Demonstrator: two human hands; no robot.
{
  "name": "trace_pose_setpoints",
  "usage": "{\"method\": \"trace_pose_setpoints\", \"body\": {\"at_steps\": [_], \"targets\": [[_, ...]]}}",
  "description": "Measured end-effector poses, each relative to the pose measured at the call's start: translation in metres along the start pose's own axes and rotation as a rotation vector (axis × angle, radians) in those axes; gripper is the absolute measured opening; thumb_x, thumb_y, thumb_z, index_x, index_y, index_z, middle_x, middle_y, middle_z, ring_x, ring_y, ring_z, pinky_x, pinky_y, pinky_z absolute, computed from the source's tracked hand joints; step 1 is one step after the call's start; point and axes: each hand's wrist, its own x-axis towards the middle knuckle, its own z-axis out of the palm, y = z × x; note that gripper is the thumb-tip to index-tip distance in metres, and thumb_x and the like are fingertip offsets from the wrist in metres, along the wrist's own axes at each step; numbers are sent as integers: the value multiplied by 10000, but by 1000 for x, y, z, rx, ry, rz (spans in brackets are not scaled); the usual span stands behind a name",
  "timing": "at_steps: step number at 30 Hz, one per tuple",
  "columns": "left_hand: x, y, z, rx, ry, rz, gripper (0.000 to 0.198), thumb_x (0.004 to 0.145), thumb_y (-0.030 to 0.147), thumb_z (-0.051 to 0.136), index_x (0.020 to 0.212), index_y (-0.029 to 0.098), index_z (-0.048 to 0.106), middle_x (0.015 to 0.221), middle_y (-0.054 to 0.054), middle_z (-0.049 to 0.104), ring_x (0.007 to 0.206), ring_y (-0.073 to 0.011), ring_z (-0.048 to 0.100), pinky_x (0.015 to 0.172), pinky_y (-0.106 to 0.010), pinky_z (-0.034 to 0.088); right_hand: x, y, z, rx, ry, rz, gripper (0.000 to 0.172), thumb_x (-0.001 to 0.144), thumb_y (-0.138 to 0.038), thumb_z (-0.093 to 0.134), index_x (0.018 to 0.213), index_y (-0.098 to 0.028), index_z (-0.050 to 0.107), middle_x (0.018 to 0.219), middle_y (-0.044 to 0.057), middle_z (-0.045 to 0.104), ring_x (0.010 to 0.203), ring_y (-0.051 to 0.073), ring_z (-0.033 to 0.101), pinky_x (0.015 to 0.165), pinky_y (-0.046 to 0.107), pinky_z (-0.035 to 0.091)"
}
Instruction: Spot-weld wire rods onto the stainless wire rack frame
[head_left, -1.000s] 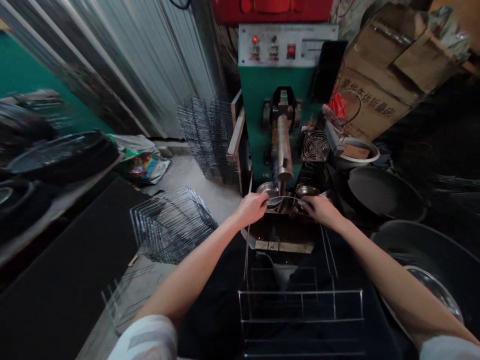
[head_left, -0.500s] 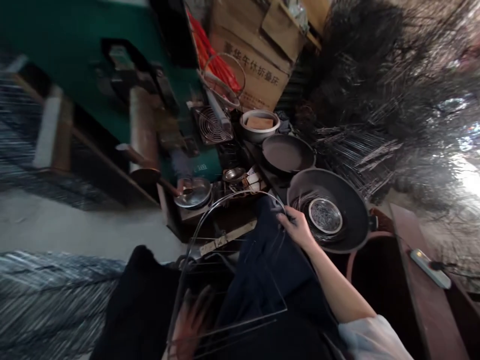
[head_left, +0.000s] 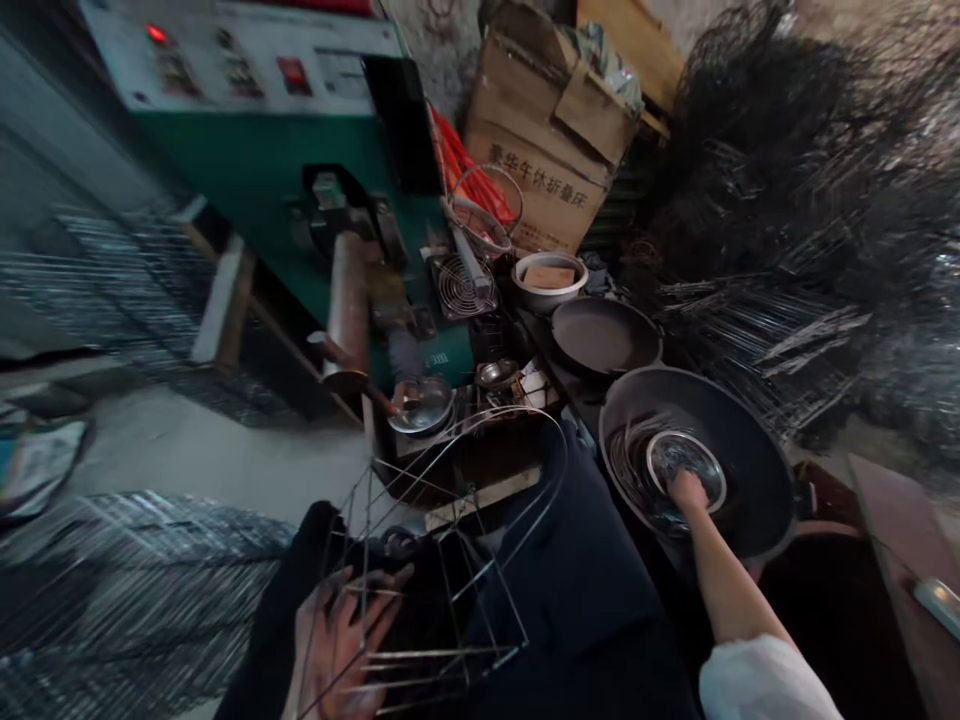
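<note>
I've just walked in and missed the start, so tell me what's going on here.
A person has a wire frame over their lap. The left hand, fingers spread, is among its wires; the right hand reaches into a round metal dish inside a large dark pan. What its fingertips touch is too small to tell. A green machine stands ahead to the left, its red light lit.
</note>
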Motion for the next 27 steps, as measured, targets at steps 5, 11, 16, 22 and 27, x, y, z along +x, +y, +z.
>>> {"method": "trace_pose_setpoints", "body": {"at_steps": [5, 11, 16, 22, 27], "targets": [[25, 44, -2, 118, 0, 111, 862, 751, 375, 830, 1439, 332, 313, 1429, -112, 443, 1392, -339, 477, 1212, -570, 303, 10, 7, 7, 36, 3, 104, 511, 918, -362, 604, 1322, -49, 624, 1271, 282, 609, 1187, 442, 608, 870, 474, 522], [65, 25, -36, 492, -66, 283, 909, 773, 368, 816, 1425, 269, 190, 1434, -188, 433, 1379, -322, 498, 1160, -569, 374, 10, -5, -20, 82, 87, 193, 549, 903, -338, 555, 1307, 31, 605, 1169, 357, 610, 1142, 527, 598, 864, 537, 518], [75, 32, -39, 563, -84, 394, 887, 777, 403, 803, 1426, 252, 217, 1351, -186, 496, 1325, -323, 557, 1119, -539, 433, -20, -135, -67, 426, 170, -407, 438, 800, -510, 609, 991, -120, 664, 1069, 185, 694, 1032, 355, 657, 898, 420, 517], [76, 31, -46, 540, -97, 361, 973, 749, 390, 809, 1470, 266, 166, 1384, -205, 519, 1271, -332, 602, 1069, -534, 491, -148, -341, -120, 598, -285, -1278, 336, 970, -431, 627, 1178, -189, 733, 1163, 63, 714, 1074, 186, 678, 977, 306, 498], [75, 26, -61, 582, -102, 398, 974, 725, 350, 810, 1480, 245, 204, 1404, -196, 506, 1299, -304, 584, 1108, -498, 474, -189, -397, -103, 343, 10, -1783, 177, 1013, -232, 571, 1083, -156, 715, 1094, 50, 723, 1104, 201, 653, 939, 334, 494]]}}
